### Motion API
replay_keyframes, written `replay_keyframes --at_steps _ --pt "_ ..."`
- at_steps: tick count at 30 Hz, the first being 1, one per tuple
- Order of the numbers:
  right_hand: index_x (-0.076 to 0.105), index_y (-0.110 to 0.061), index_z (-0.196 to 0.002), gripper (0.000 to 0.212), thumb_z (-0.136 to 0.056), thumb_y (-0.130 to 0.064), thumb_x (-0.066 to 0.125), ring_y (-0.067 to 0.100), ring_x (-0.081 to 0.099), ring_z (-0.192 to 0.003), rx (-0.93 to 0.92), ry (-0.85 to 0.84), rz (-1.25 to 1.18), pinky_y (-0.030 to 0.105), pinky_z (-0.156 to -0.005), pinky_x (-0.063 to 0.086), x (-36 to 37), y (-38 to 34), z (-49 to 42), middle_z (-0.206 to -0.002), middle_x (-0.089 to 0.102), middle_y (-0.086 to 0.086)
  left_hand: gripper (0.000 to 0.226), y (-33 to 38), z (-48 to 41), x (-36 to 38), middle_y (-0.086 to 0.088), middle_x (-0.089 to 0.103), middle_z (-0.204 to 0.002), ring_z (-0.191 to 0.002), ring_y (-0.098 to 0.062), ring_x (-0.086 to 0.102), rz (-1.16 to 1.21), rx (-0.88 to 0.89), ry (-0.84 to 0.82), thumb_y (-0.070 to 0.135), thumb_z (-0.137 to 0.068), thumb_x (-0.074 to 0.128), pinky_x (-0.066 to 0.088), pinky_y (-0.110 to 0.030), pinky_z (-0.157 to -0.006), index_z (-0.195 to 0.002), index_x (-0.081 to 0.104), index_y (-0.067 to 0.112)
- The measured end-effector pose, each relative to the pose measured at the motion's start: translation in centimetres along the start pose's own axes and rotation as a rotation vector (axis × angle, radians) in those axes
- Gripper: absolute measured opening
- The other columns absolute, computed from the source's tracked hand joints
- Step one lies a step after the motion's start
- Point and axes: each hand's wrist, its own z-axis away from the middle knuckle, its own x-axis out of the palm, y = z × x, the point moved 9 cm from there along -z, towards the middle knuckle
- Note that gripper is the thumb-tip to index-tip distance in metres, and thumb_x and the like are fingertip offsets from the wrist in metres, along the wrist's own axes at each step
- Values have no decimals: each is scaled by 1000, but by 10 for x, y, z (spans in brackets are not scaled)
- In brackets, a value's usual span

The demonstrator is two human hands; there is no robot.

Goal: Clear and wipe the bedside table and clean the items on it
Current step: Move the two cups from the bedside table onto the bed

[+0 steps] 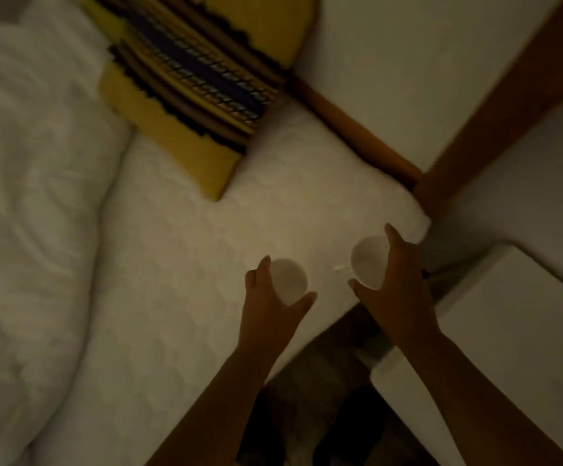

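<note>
Two white cups are over the corner of the white mattress (206,250). My left hand (270,297) grips the round white cup (290,280) from its near side. My right hand (404,280) grips a second white cup (367,260) by its rim; this cup has a thin handle pointing left. Whether the cups rest on the mattress or hang just above it is unclear in the dim, blurred view. The white bedside table (508,331) stands at the right, beside the bed.
A yellow striped cushion (189,79) lies at the head of the bed. A crumpled white duvet (28,196) fills the left side. A wooden bed frame (357,126) runs along the white wall. Dark floor shows between bed and table.
</note>
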Motion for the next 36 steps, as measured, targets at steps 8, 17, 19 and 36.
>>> replay_keyframes --at_steps 8,17,19,36 --pt "13 -36 -149 110 -67 -40 85 24 55 -117 -166 -238 64 31 -85 51 141 -124 9 -139 37 5 104 -135 0 -129 1 36 -137 -110 -11 46 27 -183 173 53 -65 81 46 -24 -82 -146 20 29" --pt "11 -33 -150 113 -65 -42 85 26 55 -118 -309 -371 183 36 -86 55 269 -215 27 -139 36 5 107 -231 -12 -211 -2 36 -138 -115 -19 50 71 -275 305 51 -64 83 47 -28 -85 -146 19 28" --pt "10 -33 -150 114 -64 -45 84 26 56 -117 -349 -389 212 36 -85 56 291 -226 32 -138 36 5 107 -243 -15 -215 -1 35 -137 -115 -18 50 92 -276 324 52 -64 82 48 -29 -85 -146 18 30" --pt "0 -34 -152 122 -65 -40 85 29 55 -119 -450 -469 303 43 -84 58 346 -220 45 -141 32 5 111 -283 -19 -208 11 25 -140 -125 -21 43 89 -260 327 49 -63 83 49 -43 -96 -147 13 31"
